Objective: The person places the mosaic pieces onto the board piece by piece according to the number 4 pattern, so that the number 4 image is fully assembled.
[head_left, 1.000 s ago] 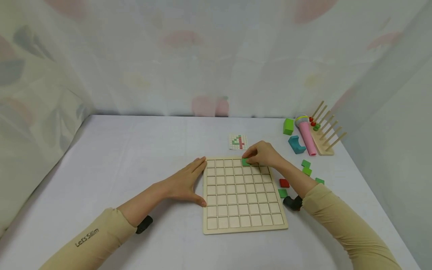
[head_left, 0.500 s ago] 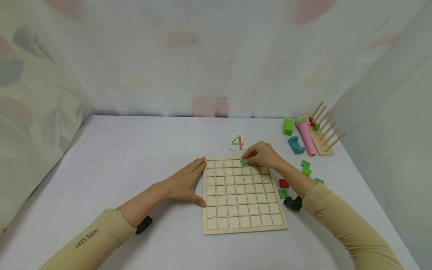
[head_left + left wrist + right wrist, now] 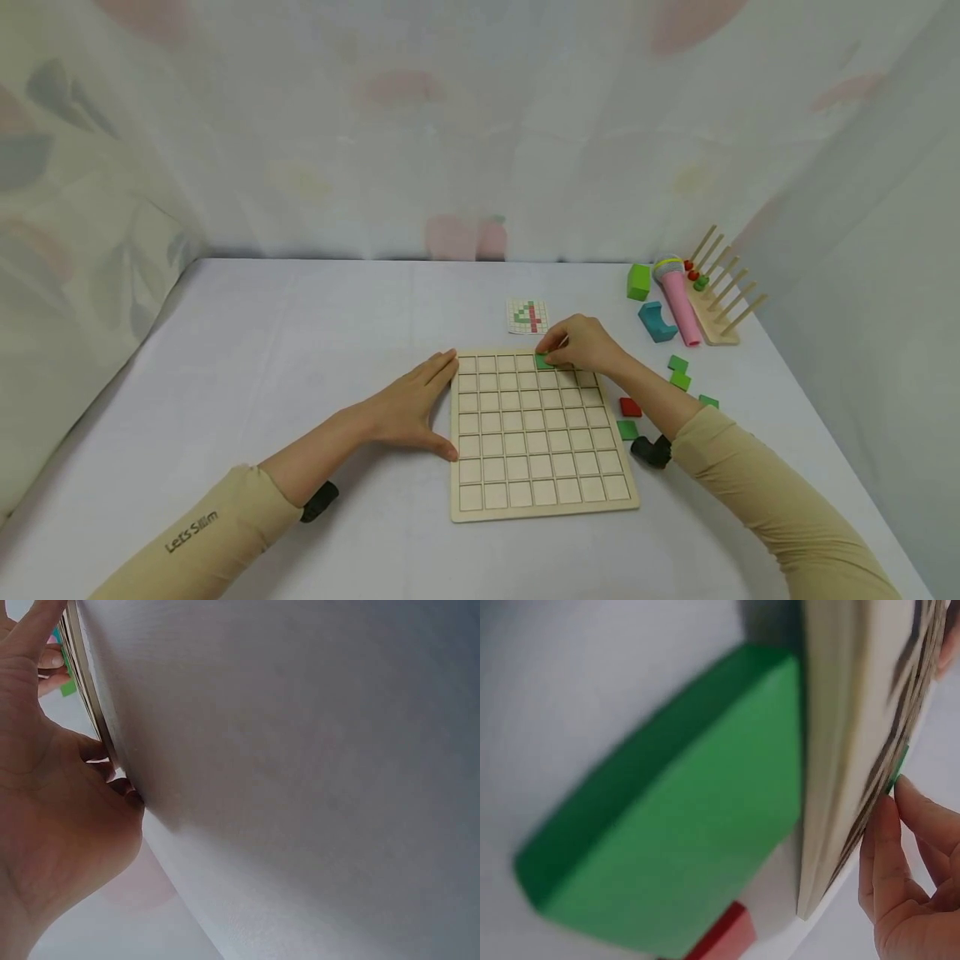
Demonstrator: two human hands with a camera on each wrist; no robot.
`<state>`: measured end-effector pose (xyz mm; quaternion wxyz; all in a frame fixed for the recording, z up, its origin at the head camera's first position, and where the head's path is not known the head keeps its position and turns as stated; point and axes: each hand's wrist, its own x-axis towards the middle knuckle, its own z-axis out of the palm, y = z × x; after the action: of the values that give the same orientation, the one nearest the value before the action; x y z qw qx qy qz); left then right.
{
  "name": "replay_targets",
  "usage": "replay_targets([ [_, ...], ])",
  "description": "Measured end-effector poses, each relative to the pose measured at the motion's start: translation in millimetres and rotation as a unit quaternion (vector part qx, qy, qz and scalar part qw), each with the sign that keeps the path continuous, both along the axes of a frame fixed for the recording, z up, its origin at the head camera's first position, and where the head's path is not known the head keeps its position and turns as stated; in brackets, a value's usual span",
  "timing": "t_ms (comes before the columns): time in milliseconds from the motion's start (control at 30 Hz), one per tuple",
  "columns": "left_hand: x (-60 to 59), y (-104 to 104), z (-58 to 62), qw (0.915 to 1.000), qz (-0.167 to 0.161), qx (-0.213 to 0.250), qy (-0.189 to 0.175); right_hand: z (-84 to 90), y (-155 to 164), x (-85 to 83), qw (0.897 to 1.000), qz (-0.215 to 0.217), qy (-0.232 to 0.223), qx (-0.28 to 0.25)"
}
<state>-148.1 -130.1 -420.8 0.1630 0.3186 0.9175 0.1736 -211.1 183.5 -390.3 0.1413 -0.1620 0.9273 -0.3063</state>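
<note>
Now the right hand (image 3: pixel 588 344) pinches a green tile (image 3: pixel 543 362) over the board's (image 3: pixel 540 492) far row, while the left hand (image 3: pixel 408 406) lies flat, fingers straight, against the board's left edge. Lowering the tile square should seat it cleanly.

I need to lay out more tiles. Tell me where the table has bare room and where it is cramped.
Bare cloth runs wide left of the wooden grid board, beyond the left hand, and behind the board up to the curtain, apart from the pattern card. It is crowded on the right: loose tiles lie beside the right hand, with a pink microphone and peg rack behind.
</note>
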Motion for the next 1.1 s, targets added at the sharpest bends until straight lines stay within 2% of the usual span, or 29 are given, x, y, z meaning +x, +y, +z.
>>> replay_targets([
  [200,0.0,0.8,0.7,1.0,-0.002,-0.003,0.005,11.9,11.8,2.4,1.0,0.007,0.008,-0.002],
  [467,-0.7,-0.1,3.5,1.0,0.0,0.0,0.003,26.9,43.4,9.6,1.0,0.022,-0.016,-0.001],
  [633,-1.3,0.3,2.2,1.0,-0.001,0.002,0.0,21.9,68.7,18.3,0.998,0.043,-0.034,-0.018],
  [767,-2.0,0.5,1.0,1.0,-0.002,0.003,0.001,17.0,84.9,28.3,0.997,0.062,-0.046,-0.001],
  [1100,-1.6,0.0,-0.4,1.0,-0.003,0.0,0.003,11.5,103.2,53.2,0.988,0.106,-0.111,0.012],
])
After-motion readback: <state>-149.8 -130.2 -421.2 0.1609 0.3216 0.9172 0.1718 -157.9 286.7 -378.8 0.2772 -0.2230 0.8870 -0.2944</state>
